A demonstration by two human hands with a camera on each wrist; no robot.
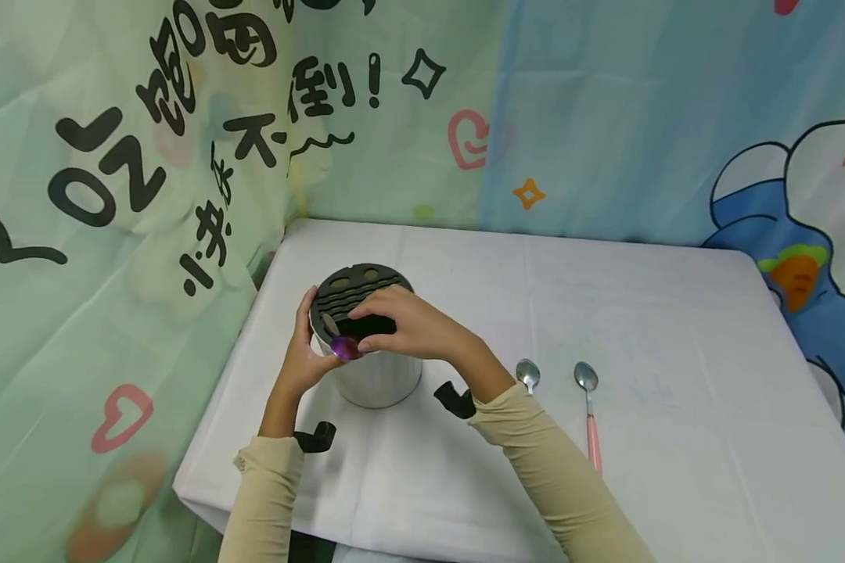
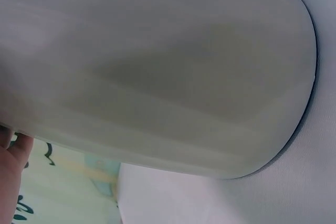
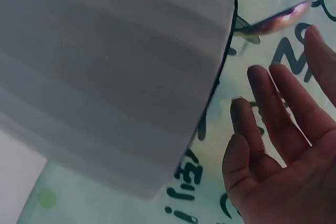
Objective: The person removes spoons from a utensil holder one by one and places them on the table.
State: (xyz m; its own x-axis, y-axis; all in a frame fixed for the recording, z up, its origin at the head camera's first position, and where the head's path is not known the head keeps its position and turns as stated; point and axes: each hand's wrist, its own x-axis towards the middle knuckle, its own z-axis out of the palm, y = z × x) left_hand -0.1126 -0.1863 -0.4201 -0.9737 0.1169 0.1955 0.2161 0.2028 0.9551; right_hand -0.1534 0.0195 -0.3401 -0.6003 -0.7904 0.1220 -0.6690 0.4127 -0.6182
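Note:
A white round utensil holder [image 1: 380, 381] with a dark slotted lid [image 1: 355, 289] stands on the table, tilted slightly in the head view. My left hand [image 1: 306, 361] grips its left side near the rim, thumb at the front and fingers round the far side. A purple shiny spoon [image 3: 281, 20] sticks out of the lid, bowl end up, with a silver spoon [image 1: 330, 324] beside it. Over the lid's large opening is my right hand [image 1: 415, 324]. In the right wrist view its fingers are spread and loosely bent, holding nothing, the thumb close to the purple spoon's bowl.
Right of the holder, a silver spoon [image 1: 528, 374] lies partly hidden behind my right sleeve. Farther right lies a spoon with a pink handle [image 1: 593, 442]. A white cloth covers the table [image 1: 676, 407], and printed curtains [image 1: 605, 117] hang along its back and left edges.

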